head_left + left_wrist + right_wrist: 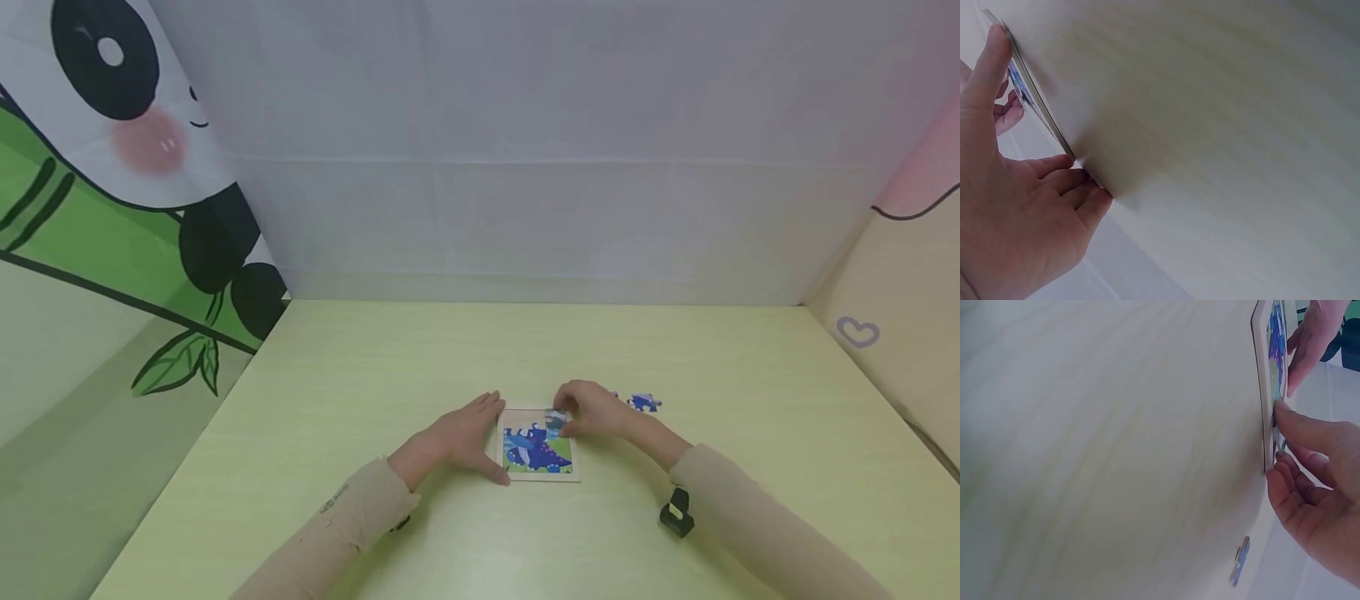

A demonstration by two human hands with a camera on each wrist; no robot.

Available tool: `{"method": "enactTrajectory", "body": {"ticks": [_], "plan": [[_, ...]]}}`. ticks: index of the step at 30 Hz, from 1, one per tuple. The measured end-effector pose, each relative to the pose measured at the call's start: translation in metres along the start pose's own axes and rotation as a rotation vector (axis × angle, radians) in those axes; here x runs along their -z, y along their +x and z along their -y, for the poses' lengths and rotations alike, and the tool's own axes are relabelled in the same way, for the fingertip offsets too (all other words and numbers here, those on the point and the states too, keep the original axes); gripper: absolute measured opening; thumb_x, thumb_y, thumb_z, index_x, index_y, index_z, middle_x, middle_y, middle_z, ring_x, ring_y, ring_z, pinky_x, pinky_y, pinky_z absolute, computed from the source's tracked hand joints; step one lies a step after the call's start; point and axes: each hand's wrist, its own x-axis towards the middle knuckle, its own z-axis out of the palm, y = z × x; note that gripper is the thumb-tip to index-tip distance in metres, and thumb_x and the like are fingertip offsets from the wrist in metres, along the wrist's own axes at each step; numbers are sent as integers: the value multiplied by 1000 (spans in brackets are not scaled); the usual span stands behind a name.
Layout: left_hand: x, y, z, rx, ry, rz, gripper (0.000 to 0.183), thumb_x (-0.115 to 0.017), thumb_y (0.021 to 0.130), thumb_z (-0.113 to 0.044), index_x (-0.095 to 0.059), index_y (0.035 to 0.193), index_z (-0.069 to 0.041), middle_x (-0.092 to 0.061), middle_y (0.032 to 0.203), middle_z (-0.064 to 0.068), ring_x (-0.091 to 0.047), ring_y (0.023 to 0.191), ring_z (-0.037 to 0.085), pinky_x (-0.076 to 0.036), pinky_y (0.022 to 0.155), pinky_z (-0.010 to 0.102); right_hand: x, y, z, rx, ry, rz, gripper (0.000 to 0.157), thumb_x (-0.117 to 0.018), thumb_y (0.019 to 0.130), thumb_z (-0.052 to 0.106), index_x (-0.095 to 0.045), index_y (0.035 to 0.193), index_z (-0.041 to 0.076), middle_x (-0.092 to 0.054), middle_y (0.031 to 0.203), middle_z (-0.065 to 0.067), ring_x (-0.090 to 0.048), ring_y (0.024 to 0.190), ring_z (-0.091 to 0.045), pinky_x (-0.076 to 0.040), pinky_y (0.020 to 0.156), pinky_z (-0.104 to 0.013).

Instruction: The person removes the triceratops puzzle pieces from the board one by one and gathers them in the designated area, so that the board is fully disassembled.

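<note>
A small square jigsaw board (542,477) with a pale frame lies on the table, its picture showing a blue dinosaur (534,450). Along the board's left side rests my left hand (468,437), thumb at the near corner and fingertips by the far corner. My right hand (596,410) is over the upper right corner, pinching a puzzle piece (1283,448) between thumb and fingers. That piece is tilted, its thin edge showing in the right wrist view, and the fingers hide much of it. Part of the tray's bare base shows along the top of the picture.
A loose blue puzzle piece (644,402) lies on the table (390,358) just beyond my right hand, with a bit of another peeking out beside it. A grey-white wall sheet (525,225) rises at the back, printed panels at both sides.
</note>
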Motion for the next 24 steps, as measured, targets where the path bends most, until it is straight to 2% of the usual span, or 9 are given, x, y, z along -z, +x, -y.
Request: {"method": "enactTrajectory", "body": {"ticks": [5, 13, 24], "plan": [[0, 0, -1, 0, 0, 5, 114, -73, 61, -60, -19, 144, -5, -13, 151, 10, -10, 138, 24, -21, 110, 38, 2, -1, 1, 13, -10, 5, 34, -77, 69, 8, -63, 99, 2, -60, 89, -1, -52, 79, -13, -49, 75, -28], [0, 1, 0, -7, -5, 2, 114, -74, 61, -59, -20, 144, -4, -14, 151, 12, -11, 138, 25, -21, 110, 40, 7, -3, -2, 101, -11, 17, 28, -74, 72, 4, -65, 98, -1, -63, 91, -6, -55, 81, -16, -50, 73, -27], [-1, 0, 0, -5, -1, 5, 114, -73, 61, -60, -19, 144, -5, -13, 151, 11, -10, 138, 24, -21, 110, 39, 9, -4, -2, 90, -26, 13, 24, -73, 73, 7, -68, 96, 0, -64, 88, -4, -55, 78, -15, -50, 70, -25]]}}
